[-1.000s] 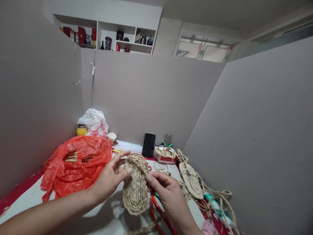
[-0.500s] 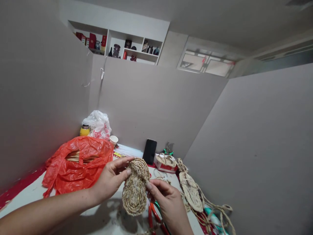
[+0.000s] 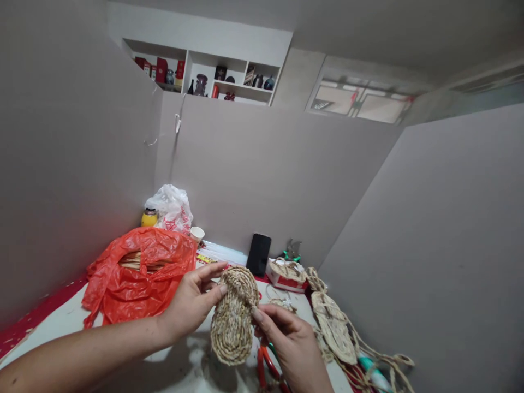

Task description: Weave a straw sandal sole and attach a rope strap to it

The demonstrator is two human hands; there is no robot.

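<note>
A woven straw sole (image 3: 233,322), narrowed at its middle, is held upright above the table between my two hands. My left hand (image 3: 194,297) grips its upper left edge, thumb on the near face and fingers behind. At the right edge, near the narrow part, my right hand (image 3: 286,338) pinches it between thumb and fingers; some of those fingers are hidden. Below my right hand lies a tool with red handles (image 3: 268,363), partly covered by the hand. To the right rests a larger woven sole with cords (image 3: 333,325).
A red plastic bag (image 3: 143,289) with straw strips lies at left. Behind it stand a white bag (image 3: 170,210), a yellow jar (image 3: 149,218) and a paper cup (image 3: 197,234). A phone (image 3: 258,254) leans against the partition, beside a box (image 3: 286,275) and green-handled pliers (image 3: 292,251).
The whole view has shifted slightly, so everything sits a little further right. Both hands keep the same hold on the straw sole.
</note>
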